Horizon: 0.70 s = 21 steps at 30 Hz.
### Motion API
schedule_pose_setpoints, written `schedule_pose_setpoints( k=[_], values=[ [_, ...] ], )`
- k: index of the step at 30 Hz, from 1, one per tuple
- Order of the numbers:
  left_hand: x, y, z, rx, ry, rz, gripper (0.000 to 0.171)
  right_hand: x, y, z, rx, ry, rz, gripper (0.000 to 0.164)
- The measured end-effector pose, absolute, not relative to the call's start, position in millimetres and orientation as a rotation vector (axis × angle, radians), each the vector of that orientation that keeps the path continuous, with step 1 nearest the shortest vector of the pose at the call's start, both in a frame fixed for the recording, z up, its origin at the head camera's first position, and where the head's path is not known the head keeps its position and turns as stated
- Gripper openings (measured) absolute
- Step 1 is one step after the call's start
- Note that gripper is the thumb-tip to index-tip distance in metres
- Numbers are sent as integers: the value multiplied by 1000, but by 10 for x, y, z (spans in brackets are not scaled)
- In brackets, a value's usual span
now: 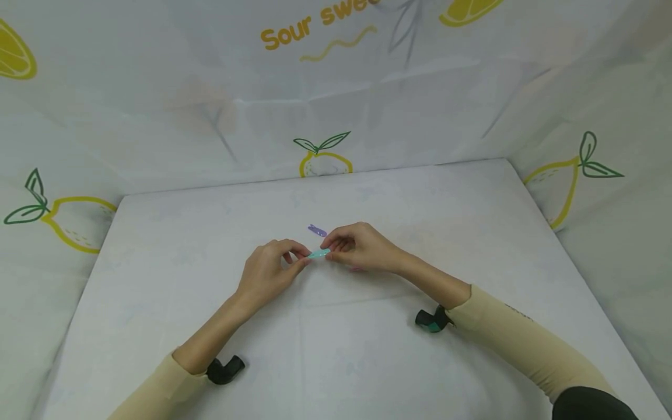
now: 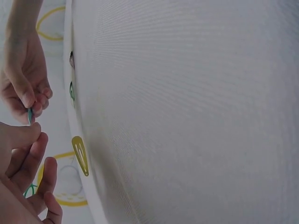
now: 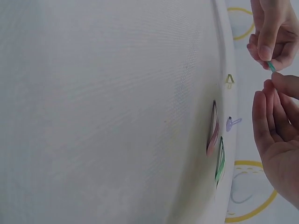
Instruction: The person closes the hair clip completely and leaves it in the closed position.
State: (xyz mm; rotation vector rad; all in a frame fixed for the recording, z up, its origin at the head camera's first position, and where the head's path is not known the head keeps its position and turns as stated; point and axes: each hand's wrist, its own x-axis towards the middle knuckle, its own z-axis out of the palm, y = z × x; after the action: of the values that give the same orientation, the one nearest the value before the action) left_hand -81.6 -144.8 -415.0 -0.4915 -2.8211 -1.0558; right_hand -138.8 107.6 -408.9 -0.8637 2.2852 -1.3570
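Note:
A teal snap hair clip (image 1: 318,254) is held above the table between both hands. The left hand (image 1: 270,269) pinches one end with thumb and fingertips. At the other end, thumb and index finger of the right hand (image 1: 364,248) pinch it. In both wrist views only a thin teal sliver of the clip (image 2: 30,115) shows between the fingertips. Just beyond the hands lies a purple hair clip (image 1: 317,230). A pink hair clip (image 1: 356,269) is mostly hidden below the right hand.
On the white table, the left wrist view shows a yellow hair clip (image 2: 80,156). A green hair clip (image 3: 220,161) lies beside the pink one in the right wrist view. White lemon-print cloth (image 1: 184,134) stands behind and at both sides.

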Motion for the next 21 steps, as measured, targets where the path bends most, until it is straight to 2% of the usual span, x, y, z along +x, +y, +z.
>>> schedule_pose_setpoints(
  k=[21],
  values=[
    [-821,-1394,-4138,-497,-2907,-1026,10,-1378,1145,-4078,-870,2286,-1242,10]
  ],
)
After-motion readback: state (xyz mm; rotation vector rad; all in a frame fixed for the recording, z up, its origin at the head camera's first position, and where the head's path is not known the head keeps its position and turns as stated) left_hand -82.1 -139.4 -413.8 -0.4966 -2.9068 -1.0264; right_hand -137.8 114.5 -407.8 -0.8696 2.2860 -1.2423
